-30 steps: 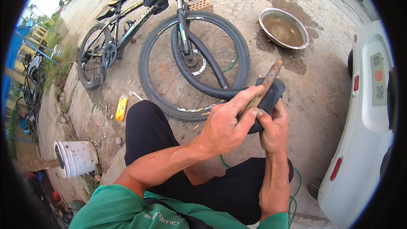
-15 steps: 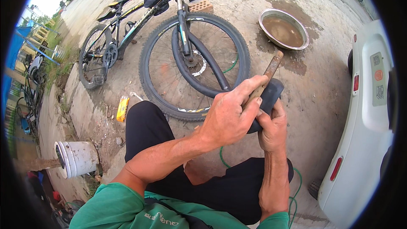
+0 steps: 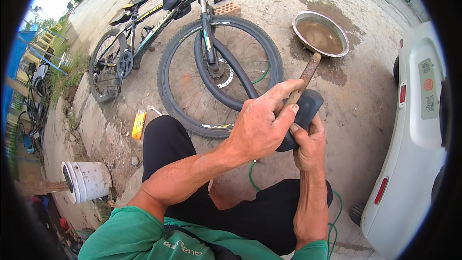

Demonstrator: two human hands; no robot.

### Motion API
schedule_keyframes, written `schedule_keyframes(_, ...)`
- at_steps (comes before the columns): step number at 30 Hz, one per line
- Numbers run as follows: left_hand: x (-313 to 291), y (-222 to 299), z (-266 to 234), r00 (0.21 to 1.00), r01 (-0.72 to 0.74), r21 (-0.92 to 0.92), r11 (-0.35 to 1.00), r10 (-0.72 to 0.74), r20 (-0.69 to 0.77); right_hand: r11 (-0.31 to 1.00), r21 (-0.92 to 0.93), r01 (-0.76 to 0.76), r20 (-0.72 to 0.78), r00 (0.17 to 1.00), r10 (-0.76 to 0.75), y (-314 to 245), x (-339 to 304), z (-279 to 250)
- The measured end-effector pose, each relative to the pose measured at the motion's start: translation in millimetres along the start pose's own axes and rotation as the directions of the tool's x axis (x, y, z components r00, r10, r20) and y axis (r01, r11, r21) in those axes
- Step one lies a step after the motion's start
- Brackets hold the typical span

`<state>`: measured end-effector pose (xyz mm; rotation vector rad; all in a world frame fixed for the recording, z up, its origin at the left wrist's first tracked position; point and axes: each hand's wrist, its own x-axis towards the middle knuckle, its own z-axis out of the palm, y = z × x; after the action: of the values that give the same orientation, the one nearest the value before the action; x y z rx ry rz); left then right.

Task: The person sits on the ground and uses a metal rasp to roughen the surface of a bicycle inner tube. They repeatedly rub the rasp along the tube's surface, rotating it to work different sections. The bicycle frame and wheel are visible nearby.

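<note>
My left hand (image 3: 255, 127) grips a rusty, stick-like tool (image 3: 309, 71), its brown end pointing up and away from me. Against the tool lies a black rubber inner tube (image 3: 310, 105), bent over and held by my right hand (image 3: 310, 149) with thumb and fingers. Where the tool meets the tube is partly hidden by my left fingers. More of the tube (image 3: 234, 67) loops across the front wheel (image 3: 167, 101) of a bicycle (image 3: 162, 26) lying on its side, passing by the fork.
A metal basin (image 3: 344, 48) of muddy water stands ahead, right of the wheel. At right is a white car (image 3: 380, 221). A yellow package (image 3: 138, 124) and a white bucket (image 3: 91, 180) lie to the left. A green hose (image 3: 252, 175) runs near my legs; a brick (image 3: 227, 8) sits behind the wheel.
The tool has shifted slightly along the tube, and the folded part of the tube has tipped a little to the right. Both hands keep their hold.
</note>
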<state>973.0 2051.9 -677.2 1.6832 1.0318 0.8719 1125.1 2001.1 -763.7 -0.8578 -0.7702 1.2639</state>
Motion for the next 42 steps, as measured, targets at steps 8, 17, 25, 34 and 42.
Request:
schedule_keyframes(8, -44, -29, 5, 0.992, -0.126, 0.027, 0.992, 0.127, -0.024, 0.999, 0.052, -0.016, -0.034, 0.999, 0.017, 6, 2, -3)
schedule_keyframes(17, -35, -22, 1, 0.982, -0.182, 0.055, 0.982, 0.184, -0.037, 0.998, 0.066, 0.007, -0.060, 0.998, -0.003, -2, 2, 1)
schedule_keyframes(25, -5, -13, 13, 0.993, -0.106, 0.013, 0.994, 0.106, -0.045, 0.999, 0.041, -0.018, -0.045, 0.999, 0.020, 2, 2, -1)
schedule_keyframes(34, -53, -42, 18, 0.980, -0.186, 0.052, 0.981, 0.189, -0.060, 1.000, 0.024, 0.011, -0.067, 0.998, -0.010, 3, 2, -4)
schedule_keyframes(42, -24, -26, 12, 0.973, -0.198, 0.076, 0.977, 0.205, -0.104, 0.999, -0.001, 0.035, -0.107, 0.994, -0.034, -1, 1, -4)
